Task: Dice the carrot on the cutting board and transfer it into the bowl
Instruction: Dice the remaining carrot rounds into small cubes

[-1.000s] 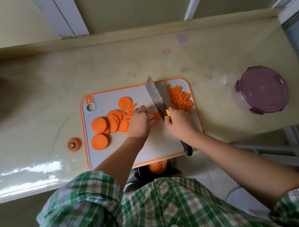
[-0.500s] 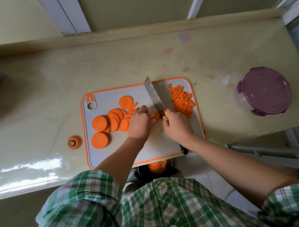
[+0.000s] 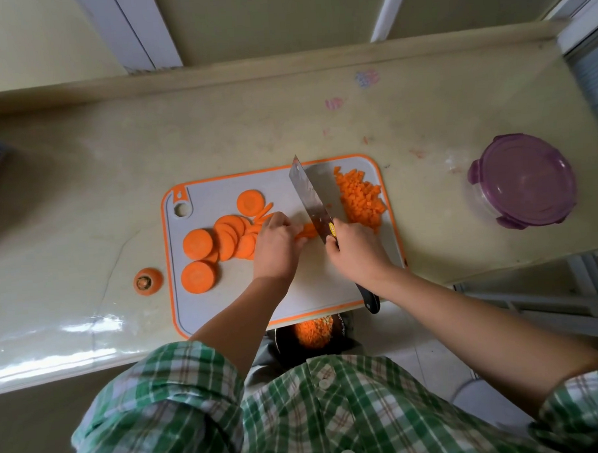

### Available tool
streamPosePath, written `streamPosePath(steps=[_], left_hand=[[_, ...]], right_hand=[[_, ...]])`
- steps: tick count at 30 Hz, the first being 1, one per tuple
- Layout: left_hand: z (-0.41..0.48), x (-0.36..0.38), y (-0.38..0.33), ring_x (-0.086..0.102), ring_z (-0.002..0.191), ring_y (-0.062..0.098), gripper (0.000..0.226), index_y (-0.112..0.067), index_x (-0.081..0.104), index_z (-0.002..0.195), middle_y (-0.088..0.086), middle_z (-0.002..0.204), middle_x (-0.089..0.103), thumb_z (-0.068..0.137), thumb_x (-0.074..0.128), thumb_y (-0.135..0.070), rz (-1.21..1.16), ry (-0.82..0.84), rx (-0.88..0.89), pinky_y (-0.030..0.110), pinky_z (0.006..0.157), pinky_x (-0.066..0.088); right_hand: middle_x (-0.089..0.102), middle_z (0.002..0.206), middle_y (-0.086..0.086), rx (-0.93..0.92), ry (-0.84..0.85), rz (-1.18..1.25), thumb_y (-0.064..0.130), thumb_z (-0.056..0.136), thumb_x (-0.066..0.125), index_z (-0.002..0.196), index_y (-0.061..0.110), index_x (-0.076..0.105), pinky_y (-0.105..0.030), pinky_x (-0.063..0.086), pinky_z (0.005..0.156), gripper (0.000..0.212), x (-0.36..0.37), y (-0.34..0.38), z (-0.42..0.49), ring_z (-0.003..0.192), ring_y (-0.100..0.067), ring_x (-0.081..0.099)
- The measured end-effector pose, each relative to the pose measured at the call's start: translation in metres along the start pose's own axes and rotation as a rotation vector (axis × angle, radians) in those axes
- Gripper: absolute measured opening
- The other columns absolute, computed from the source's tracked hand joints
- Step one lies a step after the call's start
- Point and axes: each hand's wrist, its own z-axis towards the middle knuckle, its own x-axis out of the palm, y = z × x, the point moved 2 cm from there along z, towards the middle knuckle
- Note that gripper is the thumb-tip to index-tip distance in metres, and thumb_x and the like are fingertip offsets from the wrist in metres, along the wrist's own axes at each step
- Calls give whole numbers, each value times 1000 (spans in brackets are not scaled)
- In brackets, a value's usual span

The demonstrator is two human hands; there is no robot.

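Observation:
A grey cutting board [image 3: 226, 308] with an orange rim lies on the counter. Several round carrot slices [image 3: 198, 244] spread over its left half. A heap of diced carrot [image 3: 361, 199] sits at its far right corner. My left hand [image 3: 276, 248] has curled fingers holding carrot strips [image 3: 306, 230] down on the board. My right hand [image 3: 355, 254] grips the handle of a cleaver [image 3: 312, 200], whose blade stands just right of the strips. A dark bowl [image 3: 339, 327] with diced carrot in it shows below the counter edge, partly hidden by the board.
A carrot top stub [image 3: 148, 281] lies on the counter left of the board. A clear container with a purple lid [image 3: 525, 180] stands at the right. The counter ends in an edge close to my body, and the board overhangs it.
The cleaver and my right hand have shifted slightly left toward the strips. My left hand stays on them. The slices and the diced heap have not moved.

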Motion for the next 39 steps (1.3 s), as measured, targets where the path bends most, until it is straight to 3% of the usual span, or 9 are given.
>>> streamPosePath(steps=[4, 9, 19, 23, 28, 39], left_hand=[[2, 2, 1, 56, 85, 33, 10, -5, 75, 83, 13, 86, 57, 77, 76, -12, -16, 12, -5, 33, 71, 40], [3, 1, 0, 56, 82, 35, 9, 0, 73, 77, 16, 83, 57, 74, 77, -7, -66, 11, -22, 31, 69, 38], [0, -2, -2, 55, 80, 33, 12, -7, 73, 79, 14, 79, 56, 77, 77, -17, -33, -15, -16, 29, 65, 32], [-2, -2, 1, 53, 89, 31, 20, -11, 71, 95, 12, 88, 55, 80, 73, -24, -5, 9, -8, 32, 70, 36], [-1, -2, 0, 54, 90, 31, 13, -11, 75, 89, 11, 88, 56, 83, 69, -20, 11, 18, -27, 34, 73, 37], [4, -1, 2, 54, 85, 29, 9, -5, 73, 79, 12, 88, 57, 80, 72, -14, -74, 54, -77, 30, 71, 35]], right_hand=[[55, 75, -7, 18, 17, 17, 18, 97, 42, 97, 6, 55, -27, 28, 57, 17, 2, 1, 0, 80, -32, 63], [50, 69, -5, 35, 12, 39, 17, 95, 44, 80, 14, 40, -29, 30, 55, 16, 10, 2, 3, 75, -34, 63], [55, 73, -9, 37, -23, 83, 19, 96, 44, 82, 15, 40, -30, 31, 55, 15, 10, 4, 18, 75, -35, 62], [52, 68, -10, 16, -49, 93, 18, 95, 45, 84, 10, 47, -30, 27, 54, 14, 1, -2, 13, 71, -36, 59], [47, 69, -4, -18, 5, 79, 18, 95, 44, 83, 13, 44, -29, 32, 55, 13, 1, 1, 6, 71, -31, 58], [60, 80, -10, 61, 4, 56, 18, 95, 43, 83, 15, 39, -31, 33, 57, 13, 19, 8, 5, 79, -35, 63]])
